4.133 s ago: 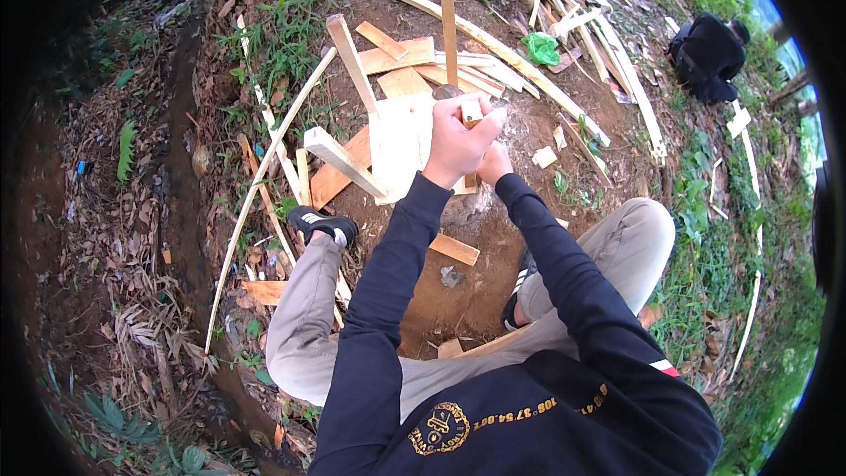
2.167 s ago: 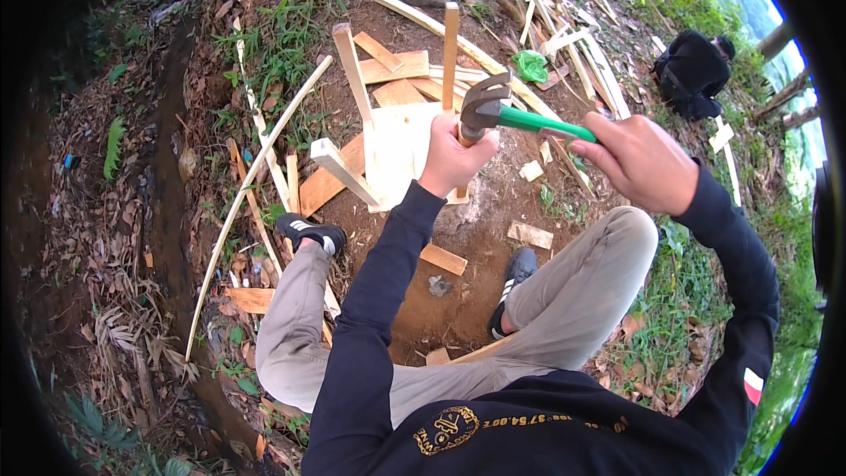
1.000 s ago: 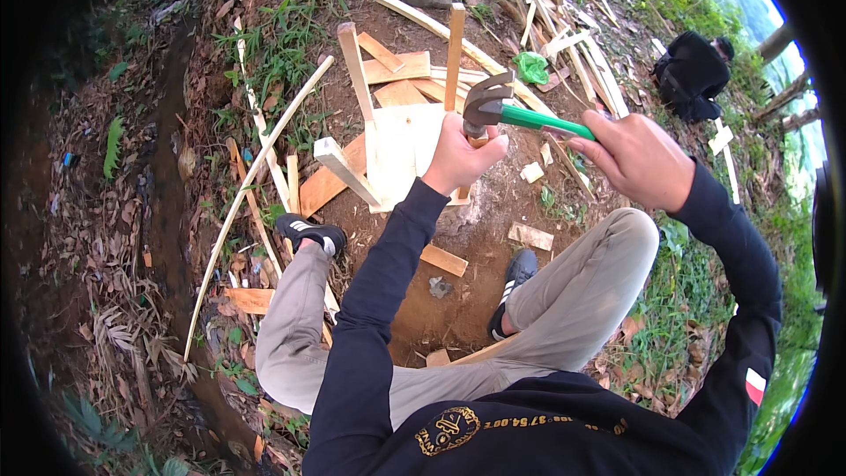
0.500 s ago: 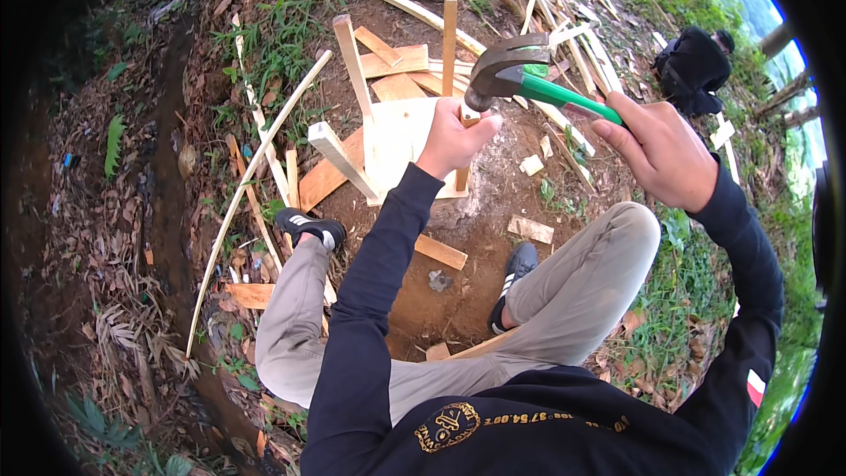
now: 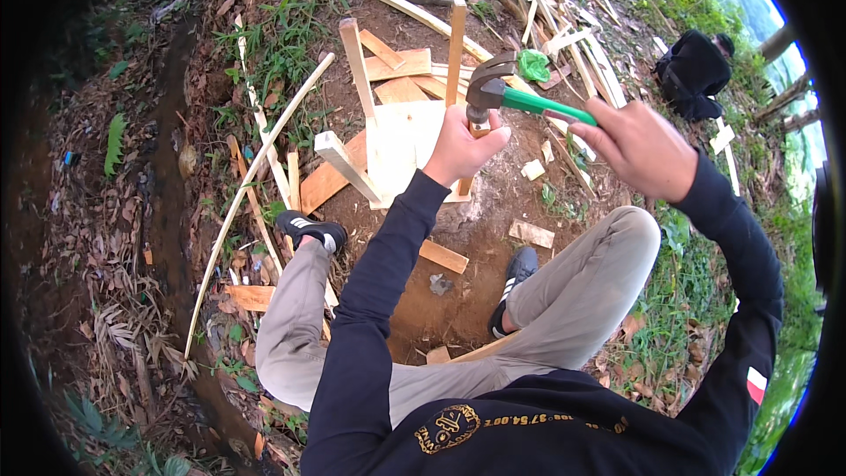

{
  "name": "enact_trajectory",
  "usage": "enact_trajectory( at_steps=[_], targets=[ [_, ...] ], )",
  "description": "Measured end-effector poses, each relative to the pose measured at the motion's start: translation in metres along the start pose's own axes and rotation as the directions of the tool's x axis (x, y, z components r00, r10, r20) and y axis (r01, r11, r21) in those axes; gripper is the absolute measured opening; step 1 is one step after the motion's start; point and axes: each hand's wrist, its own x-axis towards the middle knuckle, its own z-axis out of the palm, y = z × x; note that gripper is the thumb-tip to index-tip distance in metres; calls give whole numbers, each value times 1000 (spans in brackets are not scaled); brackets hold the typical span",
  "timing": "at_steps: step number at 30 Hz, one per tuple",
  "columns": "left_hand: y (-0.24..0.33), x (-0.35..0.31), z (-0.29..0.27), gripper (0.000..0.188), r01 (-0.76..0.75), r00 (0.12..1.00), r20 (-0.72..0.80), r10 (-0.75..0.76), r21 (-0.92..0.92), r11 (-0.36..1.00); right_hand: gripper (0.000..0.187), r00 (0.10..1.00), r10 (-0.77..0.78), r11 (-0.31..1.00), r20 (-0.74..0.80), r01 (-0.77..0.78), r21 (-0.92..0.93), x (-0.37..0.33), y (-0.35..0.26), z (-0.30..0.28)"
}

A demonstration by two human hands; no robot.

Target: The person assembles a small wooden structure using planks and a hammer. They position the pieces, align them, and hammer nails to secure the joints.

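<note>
At near-right corner of board [image 5: 405, 141] | your left hand [image 5: 458, 150] wraps fingers round leg [image 5: 465, 186]; right hand [image 5: 641, 152] clenches hammer [image 5: 538, 102] | likely hammering; next blow needs square aim

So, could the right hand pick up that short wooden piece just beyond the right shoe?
Probably not without letting go first: the right hand is closed around the green-handled hammer. Otherwise the way looks free, with nothing visible lying on the wooden piece.
</note>
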Motion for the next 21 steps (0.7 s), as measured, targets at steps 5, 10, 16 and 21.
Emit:
enact_trajectory(
  at_steps=[5, 10, 16, 21],
  targets=[
    [0, 4, -4, 26, -72, 996, 48, 69, 67, 995, 28, 932, 121, 978, -341, -53, 201, -2, -13, -26],
    [-8, -1, -7, 25, -57, 998, 12, 57, 90, 994, 29, 997, -70, 993, -11, 69, -98, -9, 4, 15],
    [-1, 5, -2, 25, -51, 999, 11, 51, 50, 997, 25, 936, 143, 975, -321, -78, 208, -13, -13, -15],
    [-10, -5, -9, 23, -27, 999, -23, 28, 57, 998, 29, 997, 32, 999, 74, -29, -44, -4, -9, -8]
  ],
)
